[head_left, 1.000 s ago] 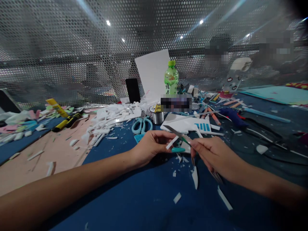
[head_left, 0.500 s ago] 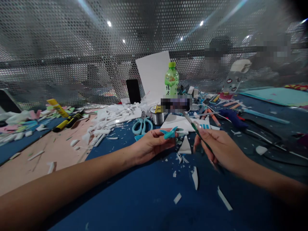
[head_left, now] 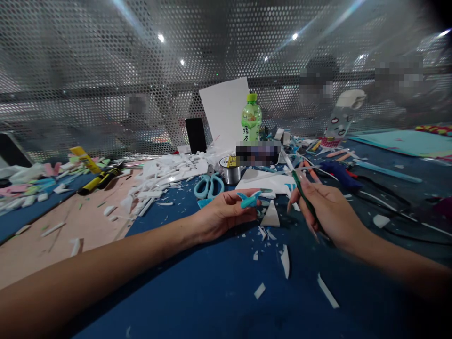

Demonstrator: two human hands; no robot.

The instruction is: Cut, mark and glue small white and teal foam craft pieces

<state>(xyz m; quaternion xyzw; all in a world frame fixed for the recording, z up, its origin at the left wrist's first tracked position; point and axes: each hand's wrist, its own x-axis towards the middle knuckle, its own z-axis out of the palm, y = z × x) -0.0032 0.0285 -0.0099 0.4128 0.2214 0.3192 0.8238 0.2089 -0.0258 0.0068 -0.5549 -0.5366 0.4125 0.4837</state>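
Note:
My left hand (head_left: 226, 214) is closed in a pinch on a small blue, whale-like figure (head_left: 250, 200) with a pointed fin. To the right of it, my right hand (head_left: 326, 209) grips a slim green-handled tool (head_left: 305, 197). Its pale, silvery front end points up and away; whether it is a brush or a blade I cannot tell. The tool and the figure are apart. Beyond my left hand lie light-blue scissors (head_left: 209, 185) and a metal spool (head_left: 232, 173). A white triangular piece (head_left: 270, 215) is on the table between my hands.
White scraps (head_left: 285, 262) are scattered over the blue table (head_left: 197, 292). A green tea bottle (head_left: 251, 117), a phone (head_left: 196, 135) and a white sheet (head_left: 226, 108) stand by the perforated screen. A blue glue gun (head_left: 341, 174) with cables lies at the right, near a clear bottle (head_left: 342, 117).
My right hand has moved slightly right, and the tool has swung to a steeper angle, its front end farther from the figure. My left hand has turned the blue figure a little.

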